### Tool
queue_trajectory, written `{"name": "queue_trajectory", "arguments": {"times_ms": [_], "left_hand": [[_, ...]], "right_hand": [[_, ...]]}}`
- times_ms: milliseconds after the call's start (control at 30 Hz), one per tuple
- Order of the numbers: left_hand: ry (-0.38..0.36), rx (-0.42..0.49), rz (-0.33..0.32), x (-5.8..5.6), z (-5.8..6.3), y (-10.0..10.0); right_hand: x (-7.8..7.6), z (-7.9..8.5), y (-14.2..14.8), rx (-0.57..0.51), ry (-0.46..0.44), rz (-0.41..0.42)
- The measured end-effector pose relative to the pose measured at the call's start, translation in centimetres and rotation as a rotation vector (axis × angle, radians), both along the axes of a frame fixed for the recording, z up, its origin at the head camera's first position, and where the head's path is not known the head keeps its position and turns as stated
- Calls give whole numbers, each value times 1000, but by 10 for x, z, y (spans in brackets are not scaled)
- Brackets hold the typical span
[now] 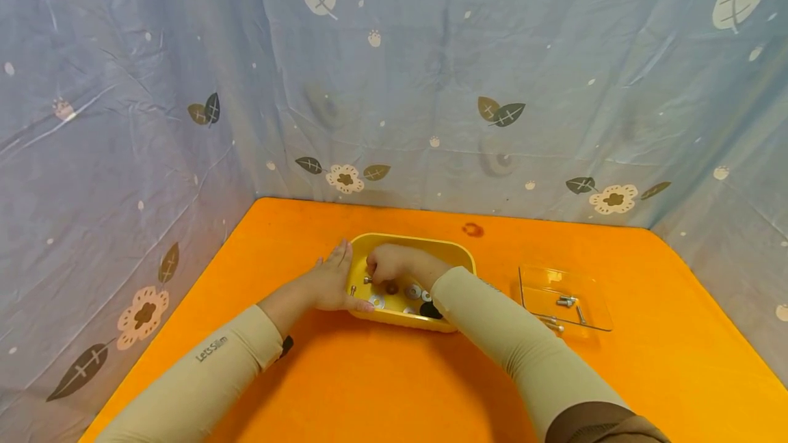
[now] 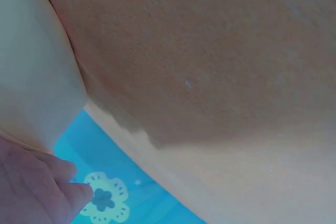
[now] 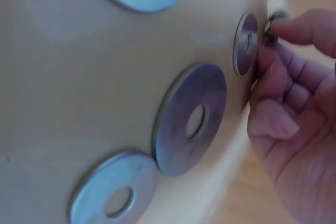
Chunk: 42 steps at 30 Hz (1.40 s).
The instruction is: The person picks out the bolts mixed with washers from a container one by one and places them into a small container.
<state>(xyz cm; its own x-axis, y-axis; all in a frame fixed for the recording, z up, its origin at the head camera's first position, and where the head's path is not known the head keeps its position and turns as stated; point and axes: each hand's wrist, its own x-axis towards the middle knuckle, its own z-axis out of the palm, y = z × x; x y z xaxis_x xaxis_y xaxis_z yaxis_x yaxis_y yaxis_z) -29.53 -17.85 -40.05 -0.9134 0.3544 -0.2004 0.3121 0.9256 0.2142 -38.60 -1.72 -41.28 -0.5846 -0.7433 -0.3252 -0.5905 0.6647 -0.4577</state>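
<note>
A yellow bin (image 1: 394, 320) sits on the orange table, with flat washers (image 3: 191, 119) and a few bolts (image 1: 353, 290) in it. My left hand (image 1: 329, 286) rests against the bin's left end, fingers extended along the outside and thumb at the front rim. In the left wrist view, its fingers (image 2: 55, 187) lie beside the bin wall. Inside the bin, my right hand (image 1: 394, 264) pinches a small dark bolt (image 3: 273, 27) between thumb and forefinger, near the left wall. The fingers partly hide that bolt.
To the right stands a clear tray (image 1: 600, 325) holding several bolts (image 1: 565, 301). A reddish ring mark (image 1: 473, 230) shows on the table (image 1: 345, 381) behind the bin. Patterned curtains (image 1: 418, 87) enclose the back and sides.
</note>
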Motion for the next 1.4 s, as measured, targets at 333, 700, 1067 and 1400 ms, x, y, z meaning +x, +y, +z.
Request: {"name": "queue_trajectory", "arguments": {"times_ms": [333,700,1067,1400], "left_hand": [[-5,5,-5,-1,1,0],[-7,-13,-1,-2,3,1],[-36,2,7,-1,6,2],[-36,13,2,0,8,3]], "right_hand": [[-3,0,4,-14,90,-132],[-10,0,4,1,113,-69],[-20,-1,4,-35,112,159],[-6,-3,-4,-88,193,212]]}}
